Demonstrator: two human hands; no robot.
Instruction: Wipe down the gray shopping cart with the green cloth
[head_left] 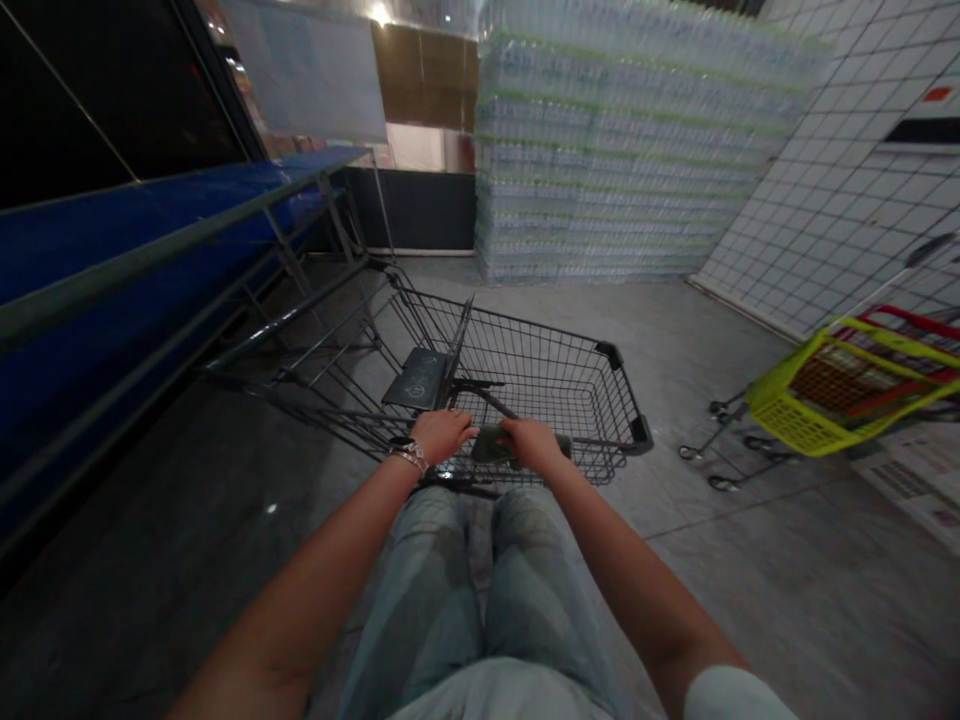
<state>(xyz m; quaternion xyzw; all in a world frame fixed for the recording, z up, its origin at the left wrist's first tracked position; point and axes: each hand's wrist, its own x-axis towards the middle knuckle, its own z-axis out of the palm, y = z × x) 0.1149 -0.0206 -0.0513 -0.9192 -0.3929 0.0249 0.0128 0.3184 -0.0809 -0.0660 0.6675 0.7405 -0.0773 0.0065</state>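
Note:
A dark grey wire shopping cart (pixel 540 345) stands crosswise in front of my legs, with its push handle to the left. My left hand (pixel 442 435), with a dark band and a bracelet at the wrist, is closed over the near top rim of the cart. Just to its right, my right hand (pixel 531 443) grips a dark green cloth (pixel 490 446) against the same rim. Part of the cloth shows past both sides of the hand. A black child-seat flap (pixel 418 378) lies folded down inside the cart, behind my left hand.
A long blue-topped metal table (pixel 262 180) runs along the left. Tall stacks of wrapped water bottles (pixel 600 150) stand at the back. A yellow-green basket trolley (pixel 806 425) on small wheels is at the right, near the tiled wall (pixel 847 170). Grey floor lies between.

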